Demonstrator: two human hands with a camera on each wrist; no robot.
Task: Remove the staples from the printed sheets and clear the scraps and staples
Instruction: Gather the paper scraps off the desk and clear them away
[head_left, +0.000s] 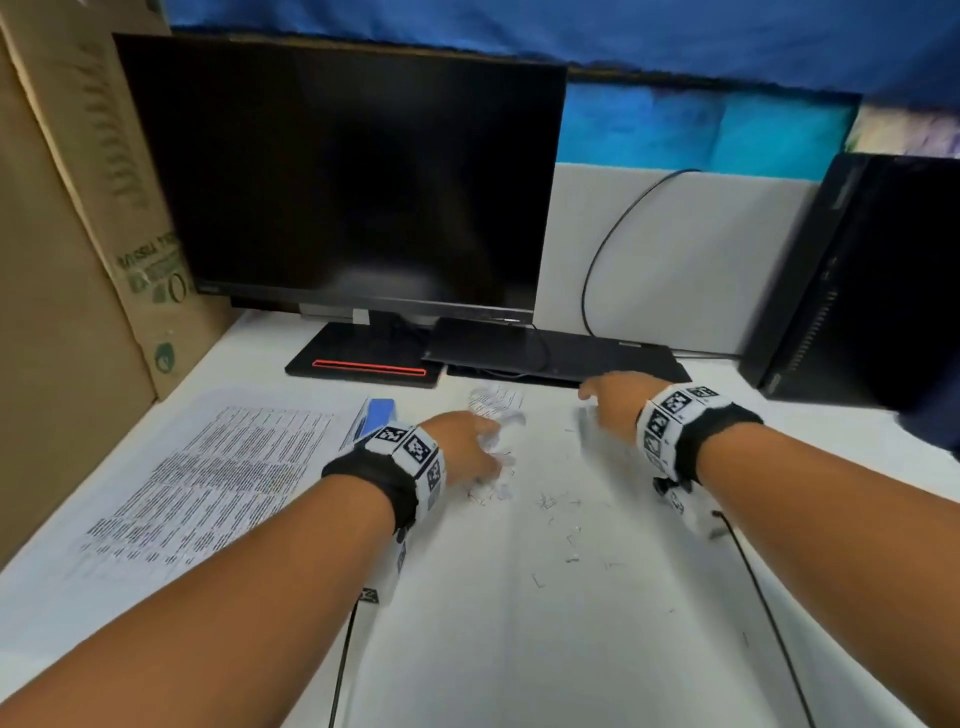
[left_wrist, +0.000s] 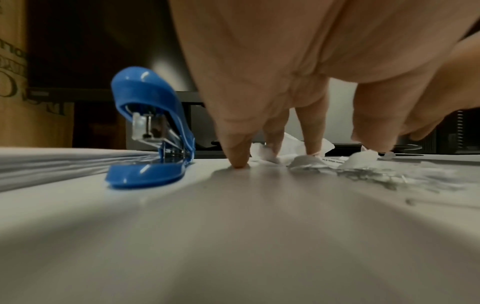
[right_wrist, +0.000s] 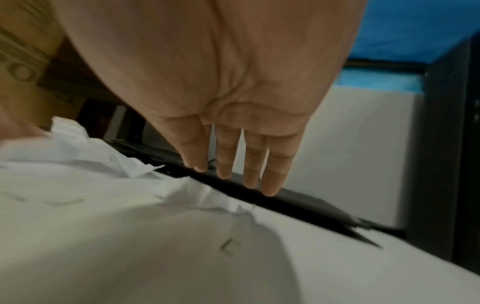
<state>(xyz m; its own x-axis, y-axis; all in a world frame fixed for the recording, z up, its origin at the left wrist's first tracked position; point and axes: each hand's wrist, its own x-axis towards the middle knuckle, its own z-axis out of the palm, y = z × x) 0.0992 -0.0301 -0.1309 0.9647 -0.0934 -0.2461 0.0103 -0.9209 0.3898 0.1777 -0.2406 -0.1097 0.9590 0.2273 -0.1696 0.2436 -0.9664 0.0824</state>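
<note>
My left hand (head_left: 485, 449) is palm down at the table's middle, its spread fingertips (left_wrist: 237, 162) touching the white surface and a heap of torn paper scraps (head_left: 496, 410) (left_wrist: 309, 162). Loose staples (head_left: 548, 501) (left_wrist: 389, 179) lie scattered just to its right. Straight fingers held together, my right hand (head_left: 595, 392) (right_wrist: 233, 176) hovers above the table near the keyboard's front edge and holds nothing. Below it lie scraps (right_wrist: 78, 148) and a bent staple (right_wrist: 228, 245). The printed sheets (head_left: 208, 483) lie flat at the left. A blue stapler (head_left: 382, 413) (left_wrist: 150, 127) stands at their far corner.
A dark monitor (head_left: 343, 182) and a black keyboard (head_left: 561, 353) stand at the back. To the right is a black computer tower (head_left: 862, 280), and a cardboard box (head_left: 78, 208) walls the left side. Wrist-camera cables trail toward the near edge.
</note>
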